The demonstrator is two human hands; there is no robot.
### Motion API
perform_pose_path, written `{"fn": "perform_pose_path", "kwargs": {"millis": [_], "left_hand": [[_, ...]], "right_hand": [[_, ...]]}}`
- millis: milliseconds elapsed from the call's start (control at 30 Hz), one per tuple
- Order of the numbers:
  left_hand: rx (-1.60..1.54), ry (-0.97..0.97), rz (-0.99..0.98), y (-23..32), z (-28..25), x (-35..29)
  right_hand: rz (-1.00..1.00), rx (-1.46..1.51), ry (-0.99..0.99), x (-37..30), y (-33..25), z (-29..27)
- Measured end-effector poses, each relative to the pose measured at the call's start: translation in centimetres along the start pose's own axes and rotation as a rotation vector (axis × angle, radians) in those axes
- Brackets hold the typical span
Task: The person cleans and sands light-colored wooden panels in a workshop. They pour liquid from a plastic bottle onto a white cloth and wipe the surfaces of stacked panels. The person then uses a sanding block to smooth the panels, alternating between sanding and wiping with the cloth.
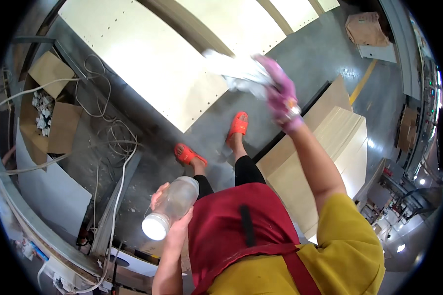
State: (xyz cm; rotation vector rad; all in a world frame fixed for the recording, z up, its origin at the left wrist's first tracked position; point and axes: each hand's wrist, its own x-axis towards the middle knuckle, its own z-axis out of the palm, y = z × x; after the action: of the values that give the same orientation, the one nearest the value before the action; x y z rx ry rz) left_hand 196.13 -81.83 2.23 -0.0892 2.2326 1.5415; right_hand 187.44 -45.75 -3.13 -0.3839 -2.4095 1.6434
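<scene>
My left hand (181,222) is wrapped round a clear plastic bottle (174,202) with a white cap, held tilted in front of the red apron. Out to the right, my right hand (282,93) wears a pink glove and is closed on a white cloth (241,73). Motion blurs the cloth, which hangs over the near right part of a pale panel (162,73) with small drilled holes along its edges. Whether the cloth touches the panel I cannot tell.
More pale panels (231,22) lie beyond. At the right stands a stack of boards (325,147). Left are an open cardboard box (64,125) with small white parts, loose cables (118,132) and a grey sheet (54,196). A brown sack (365,29) sits far right.
</scene>
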Motion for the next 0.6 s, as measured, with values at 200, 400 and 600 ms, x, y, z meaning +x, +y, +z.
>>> {"fn": "perform_pose_path", "kwargs": {"millis": [200,400,600], "left_hand": [[0.058,-0.014,0.038,2.2,1.6,-0.1],[0.037,-0.115,0.104,5.7,1.0,-1.9],[-0.060,-0.185,0.088,14.7,2.0,-4.5]], "right_hand": [[-0.195,-0.831,-0.562,1.0,8.4,9.3],[0.643,-0.422,-0.429,-19.6,12.5,-12.5],[0.507,0.170,0.229,-20.6,-10.6,-38.7]]}}
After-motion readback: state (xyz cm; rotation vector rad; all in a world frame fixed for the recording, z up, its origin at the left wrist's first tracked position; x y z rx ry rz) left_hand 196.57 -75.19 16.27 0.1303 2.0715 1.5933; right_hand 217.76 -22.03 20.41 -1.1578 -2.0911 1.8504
